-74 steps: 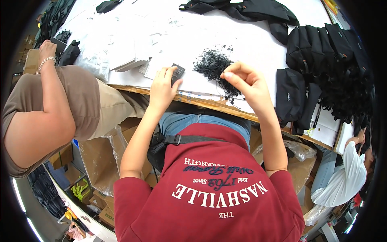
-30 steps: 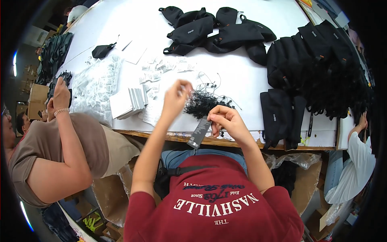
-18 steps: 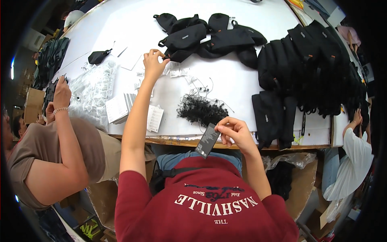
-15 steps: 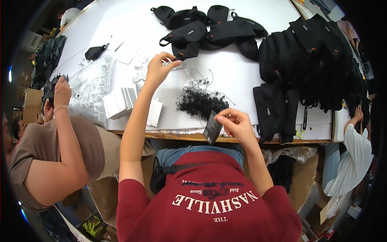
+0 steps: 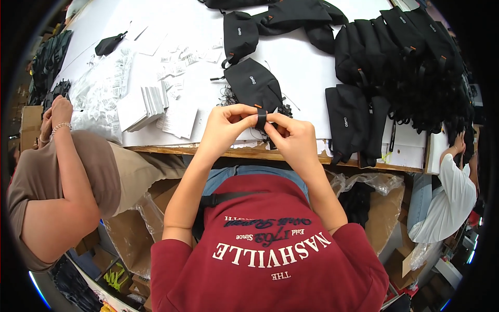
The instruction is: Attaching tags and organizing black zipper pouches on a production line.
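Note:
A small black fabric bag (image 5: 253, 83) with a little orange tab lies on the table just in front of me. My left hand (image 5: 228, 127) pinches the bag's short black strap loop (image 5: 261, 118) from the left side. From the right, my right hand (image 5: 293, 136) has thumb and fingertips closed at the same loop. The dark card seen earlier in my right hand is not clearly visible. Partly under the bag is a tangle of thin black tag strings (image 5: 227, 98).
White card stacks (image 5: 143, 109) and clear plastic packets (image 5: 99, 99) lie to the left. More black bags (image 5: 299, 18) lie at the back; a large pile of them (image 5: 400, 57) is on the right. One co-worker (image 5: 57, 177) stands left, another (image 5: 447, 192) right.
My left hand has pulled one bag from the far group toward me, over the string tangle. My right hand has moved up and left to meet it at the strap loop.

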Demonstrator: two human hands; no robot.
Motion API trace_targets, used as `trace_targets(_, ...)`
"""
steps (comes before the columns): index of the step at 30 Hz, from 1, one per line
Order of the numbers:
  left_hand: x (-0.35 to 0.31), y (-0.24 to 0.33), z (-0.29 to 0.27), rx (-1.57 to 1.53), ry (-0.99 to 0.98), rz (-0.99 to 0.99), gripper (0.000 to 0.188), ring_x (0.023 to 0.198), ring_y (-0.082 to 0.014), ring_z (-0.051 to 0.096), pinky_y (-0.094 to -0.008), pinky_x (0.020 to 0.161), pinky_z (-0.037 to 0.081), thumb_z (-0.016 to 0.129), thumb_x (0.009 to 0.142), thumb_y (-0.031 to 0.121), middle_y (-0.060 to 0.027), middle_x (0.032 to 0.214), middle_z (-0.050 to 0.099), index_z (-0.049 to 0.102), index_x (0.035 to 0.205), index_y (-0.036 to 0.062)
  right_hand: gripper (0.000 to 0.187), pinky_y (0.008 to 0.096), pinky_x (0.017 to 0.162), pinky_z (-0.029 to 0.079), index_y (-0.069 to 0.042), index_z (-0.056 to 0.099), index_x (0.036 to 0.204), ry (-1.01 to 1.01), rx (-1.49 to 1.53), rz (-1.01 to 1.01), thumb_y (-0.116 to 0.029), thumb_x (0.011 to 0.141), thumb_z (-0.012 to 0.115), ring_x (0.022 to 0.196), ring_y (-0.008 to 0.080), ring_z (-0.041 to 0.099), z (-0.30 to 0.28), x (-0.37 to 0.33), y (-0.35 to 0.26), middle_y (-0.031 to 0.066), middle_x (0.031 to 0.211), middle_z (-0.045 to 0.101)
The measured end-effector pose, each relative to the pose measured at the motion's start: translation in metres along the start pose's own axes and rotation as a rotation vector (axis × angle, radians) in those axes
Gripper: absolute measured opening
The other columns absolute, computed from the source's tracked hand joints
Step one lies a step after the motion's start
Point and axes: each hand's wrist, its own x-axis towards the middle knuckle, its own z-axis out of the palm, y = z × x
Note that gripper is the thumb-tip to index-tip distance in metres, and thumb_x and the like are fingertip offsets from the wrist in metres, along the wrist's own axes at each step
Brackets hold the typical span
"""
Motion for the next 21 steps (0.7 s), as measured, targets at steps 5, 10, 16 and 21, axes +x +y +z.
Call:
trace_targets(5,-0.015,0.014,0.009,0.369,0.151,0.152,0.011,0.059,-0.0038,0.046,-0.0190,0.056,0.038,0.067,0.083,0.005,-0.0028,0.084,0.065,0.068,0.090,-0.0040,0.010,0.0232,0.043,0.030,-0.002,0.069,0.089,-0.031,0.033,-0.014,-0.008,0.082,0.067,0.047,0.0042,0.038,0.000,0.002,0.001,-0.0012,0.053,0.049)
trace_targets(10,-0.019,0.008,0.009,0.014,0.273,0.322,0.004,0.070,-0.0049,0.046,-0.0181,0.061,0.036,0.059,0.087,0.003,-0.0028,0.100,0.056,0.061,0.091,0.0009,0.013,0.0215,0.054,0.041,-0.003,0.063,0.097,-0.146,0.522,0.199,-0.009,0.086,0.064,0.058,0.0050,0.053,-0.007,0.003,0.006,-0.0016,0.063,0.054)
trace_targets(16,-0.034,0.033,0.010,-0.494,0.026,0.174,0.008,0.073,-0.0041,0.046,-0.0193,0.066,0.038,0.056,0.092,0.010,-0.0019,0.088,0.055,0.057,0.094,0.0028,0.010,0.0197,0.065,0.041,-0.004,0.054,0.097,-0.231,0.897,0.184,-0.006,0.089,0.059,0.071,0.0072,0.054,-0.029,-0.002,0.000,0.0057,0.081,0.061)
trace_targets(21,-0.033,0.035,0.022,-0.281,0.112,0.086,0.008,0.059,0.0019,0.035,-0.0158,0.053,0.027,0.064,0.087,0.008,0.0087,0.066,0.046,0.063,0.092,0.0023,0.012,0.0195,0.059,0.044,-0.003,0.053,0.100,-0.232,0.970,0.203,-0.006,0.090,0.059,0.066,0.0067,0.056,-0.035,-0.003,-0.004,0.0107,0.087,0.068)
